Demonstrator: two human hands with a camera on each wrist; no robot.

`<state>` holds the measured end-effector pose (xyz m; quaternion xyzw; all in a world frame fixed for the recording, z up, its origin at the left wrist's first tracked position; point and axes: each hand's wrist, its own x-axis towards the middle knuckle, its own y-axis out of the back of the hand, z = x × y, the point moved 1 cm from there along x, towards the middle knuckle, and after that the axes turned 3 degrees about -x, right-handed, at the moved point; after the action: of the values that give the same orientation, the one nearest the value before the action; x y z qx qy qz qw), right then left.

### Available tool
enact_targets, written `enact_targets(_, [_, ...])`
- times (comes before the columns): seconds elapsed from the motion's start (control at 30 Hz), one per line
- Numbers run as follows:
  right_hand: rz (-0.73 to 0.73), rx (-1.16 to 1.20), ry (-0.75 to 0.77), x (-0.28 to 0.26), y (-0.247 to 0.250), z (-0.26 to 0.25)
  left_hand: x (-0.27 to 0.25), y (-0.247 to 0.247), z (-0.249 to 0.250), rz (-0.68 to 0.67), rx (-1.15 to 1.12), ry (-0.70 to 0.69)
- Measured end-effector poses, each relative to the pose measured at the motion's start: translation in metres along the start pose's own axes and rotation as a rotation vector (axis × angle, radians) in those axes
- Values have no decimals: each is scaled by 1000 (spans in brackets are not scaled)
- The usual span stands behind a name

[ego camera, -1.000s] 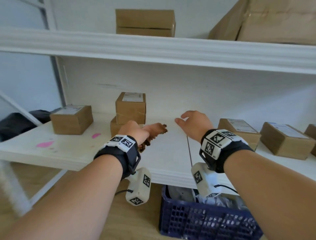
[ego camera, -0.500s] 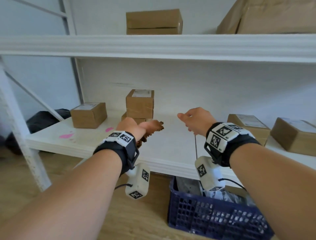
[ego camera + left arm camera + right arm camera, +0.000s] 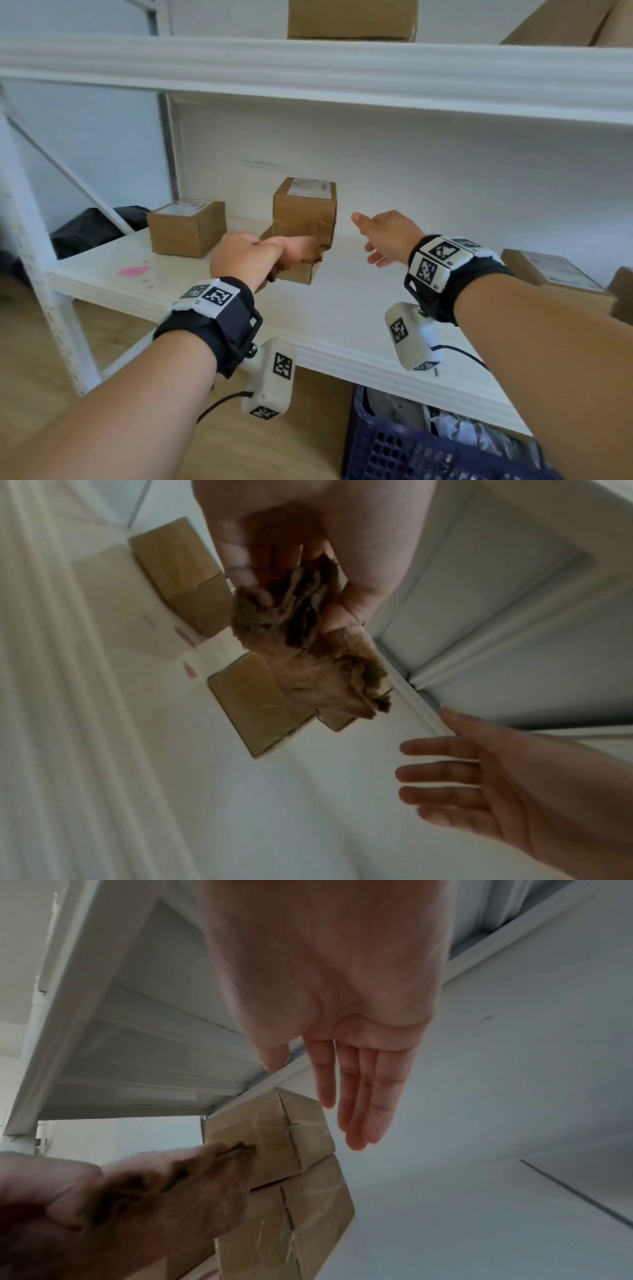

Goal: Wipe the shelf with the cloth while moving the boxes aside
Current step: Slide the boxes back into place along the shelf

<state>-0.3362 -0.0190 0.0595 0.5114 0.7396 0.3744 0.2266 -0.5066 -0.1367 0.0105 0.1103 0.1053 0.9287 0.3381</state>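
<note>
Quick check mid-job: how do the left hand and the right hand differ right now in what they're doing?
The left hand grips the bunched brown cloth; the right hand holds nothing. The left hand's fingers curl round the cloth, while the right hand's fingers are straight and spread. The left hand is in front of the stacked boxes; the right hand is beside them, to their right, not touching. Both hover above the shelf.

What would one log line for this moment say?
left hand: grips cloth | right hand: open, beside stacked boxes | shelf: pink stain unwiped
</note>
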Motion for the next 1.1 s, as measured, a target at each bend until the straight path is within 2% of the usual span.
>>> enact_targets(0.1, [-73,122,-53,28,-11,-16,26,4,3,11,39,-15])
enact_targets(0.2, [-179,317,-142,56,-20,-19,56,5,0,66,-50,-19])
enact_targets(0.37, [-316,648,-276,72,-29,-24,64,13,2,55,-12,-90])
enact_targets(0.53, [-191,744,-197,60,-39,-23,59,4,-8,73,-12,-60])
enact_targets(0.77, [-66,748,-249,24,-11,7,36,4,0,27,-20,1])
enact_targets(0.87, [-25,731,-271,13,9,22,35,-1,9,65,-25,63])
enact_targets(1.1, [71,704,-354,2,44,87,10,-44,30,-28,55,-17])
